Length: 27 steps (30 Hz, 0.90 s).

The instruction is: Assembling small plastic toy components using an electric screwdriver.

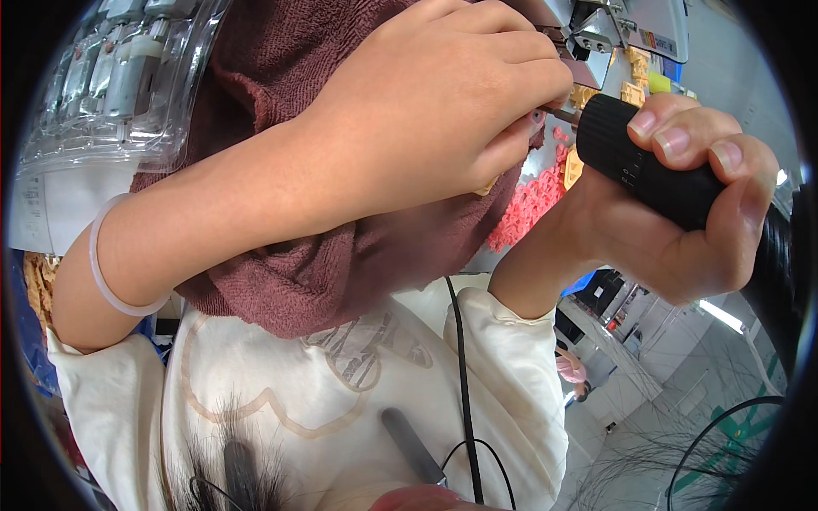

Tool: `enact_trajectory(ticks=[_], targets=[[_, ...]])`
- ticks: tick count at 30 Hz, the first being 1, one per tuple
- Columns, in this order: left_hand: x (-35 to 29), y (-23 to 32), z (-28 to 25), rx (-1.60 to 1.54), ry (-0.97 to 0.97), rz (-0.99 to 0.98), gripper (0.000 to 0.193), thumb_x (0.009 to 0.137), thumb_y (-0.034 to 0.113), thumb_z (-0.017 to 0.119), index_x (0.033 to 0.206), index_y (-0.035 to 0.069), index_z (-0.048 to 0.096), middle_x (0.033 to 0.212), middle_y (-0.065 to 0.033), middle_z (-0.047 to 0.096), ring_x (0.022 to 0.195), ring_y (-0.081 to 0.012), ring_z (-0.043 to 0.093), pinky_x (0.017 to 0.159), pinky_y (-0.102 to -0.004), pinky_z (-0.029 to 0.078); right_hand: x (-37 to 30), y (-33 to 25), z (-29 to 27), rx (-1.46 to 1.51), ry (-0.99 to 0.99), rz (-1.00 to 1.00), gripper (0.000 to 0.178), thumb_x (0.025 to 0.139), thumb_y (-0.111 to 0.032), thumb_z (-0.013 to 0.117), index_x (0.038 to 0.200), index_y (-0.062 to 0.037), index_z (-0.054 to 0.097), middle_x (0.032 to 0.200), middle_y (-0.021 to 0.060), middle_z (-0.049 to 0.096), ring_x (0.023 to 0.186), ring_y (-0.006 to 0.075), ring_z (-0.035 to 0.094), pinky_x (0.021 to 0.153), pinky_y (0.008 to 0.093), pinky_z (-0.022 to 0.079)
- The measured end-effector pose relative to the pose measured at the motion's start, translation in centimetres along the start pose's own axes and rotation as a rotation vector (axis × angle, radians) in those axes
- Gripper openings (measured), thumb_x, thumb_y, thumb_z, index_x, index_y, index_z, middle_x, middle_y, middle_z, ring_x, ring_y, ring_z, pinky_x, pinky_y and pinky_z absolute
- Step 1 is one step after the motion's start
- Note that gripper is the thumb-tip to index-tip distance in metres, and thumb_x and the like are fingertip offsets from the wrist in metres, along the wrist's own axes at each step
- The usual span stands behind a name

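**Driver up at the piece, plenty loose beyond**

My right hand was wrapped round the driver, a full grip with thumb and fingers closed on its black body, its thin bit pointing left. My left hand curled in front of that bit, and the piece showed just beside its knuckles, small and pinkish. Most of it was hidden, so I could not tell whether that grip was pinching it, nor whether the bit touched it. I judged this one to be mid-work: the driver was lined up, but nothing in sight proved it finished.

Beneath my left arm lay a bunched dark red towel. Past its edge was a heap of pink parts, loose; I took these as left to do. More yellow parts lay beyond, near a metal fixture. Off to the left, motors sat in a clear tray, done or not I could not tell. Well apart, across the room, was another person.
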<state>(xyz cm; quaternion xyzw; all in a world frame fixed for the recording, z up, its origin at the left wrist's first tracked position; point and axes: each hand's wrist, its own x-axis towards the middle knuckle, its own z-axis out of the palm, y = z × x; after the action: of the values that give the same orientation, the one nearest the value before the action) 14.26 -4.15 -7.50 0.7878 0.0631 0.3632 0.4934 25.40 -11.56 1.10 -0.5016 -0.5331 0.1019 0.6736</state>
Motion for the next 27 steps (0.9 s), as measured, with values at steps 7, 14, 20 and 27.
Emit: enact_trajectory(ticks=[7, 14, 20, 27], targets=[[0.0, -0.7, 0.9, 0.284, 0.151, 0.229, 0.021, 0.087, 0.018, 0.061, 0.104, 0.006, 0.06, 0.107, -0.009, 0.063, 0.111, -0.027, 0.056, 0.093, -0.04, 0.043, -0.1, -0.2, -0.3, -0.002, -0.025, 0.007, 0.025, 0.085, -0.023, 0.043, 0.086, -0.0018, 0.057, 0.062, 0.0127, 0.055, 0.053, 0.0221, 0.054, 0.054, 0.034, 0.047], [-0.1, -0.1, -0.2, 0.067, -0.041, 0.047, 0.037, 0.084, 0.02, 0.066, 0.115, 0.003, 0.058, 0.115, -0.0136, 0.06, 0.114, -0.0303, 0.055, 0.096, -0.0413, 0.044, 0.1, 0.4, 0.2, -0.292, -0.013, -0.031, 0.024, 0.085, -0.025, 0.045, 0.085, -0.0022, 0.055, 0.063, 0.0127, 0.055, 0.052, 0.0224, 0.052, 0.055, 0.0338, 0.046], [0.1, -0.7, 0.7, 0.211, 0.019, 0.057, 0.033, 0.076, 0.018, 0.074, 0.105, 0.007, 0.062, 0.111, -0.0066, 0.064, 0.113, -0.0287, 0.057, 0.092, -0.0411, 0.045, 1.5, -0.6, -3.0, -0.112, -0.045, -0.036, 0.024, 0.084, -0.027, 0.05, 0.084, -0.0032, 0.053, 0.066, 0.0113, 0.055, 0.056, 0.0208, 0.052, 0.057, 0.0323, 0.045], [0.2, 1.7, 0.0, 0.601, -0.24, 0.193, 0.035, 0.069, 0.021, 0.069, 0.1, 0.006, 0.06, 0.107, -0.0121, 0.059, 0.104, -0.0331, 0.056, 0.088, -0.0417, 0.045, -1.6, -4.5, -6.3, 0.117, 0.006, -0.129, 0.061, 0.094, -0.016, 0.049, 0.149, -0.0013, 0.025, 0.088, 0.01, 0.048, 0.061, 0.0185, 0.051, 0.052, 0.0327, 0.047]])
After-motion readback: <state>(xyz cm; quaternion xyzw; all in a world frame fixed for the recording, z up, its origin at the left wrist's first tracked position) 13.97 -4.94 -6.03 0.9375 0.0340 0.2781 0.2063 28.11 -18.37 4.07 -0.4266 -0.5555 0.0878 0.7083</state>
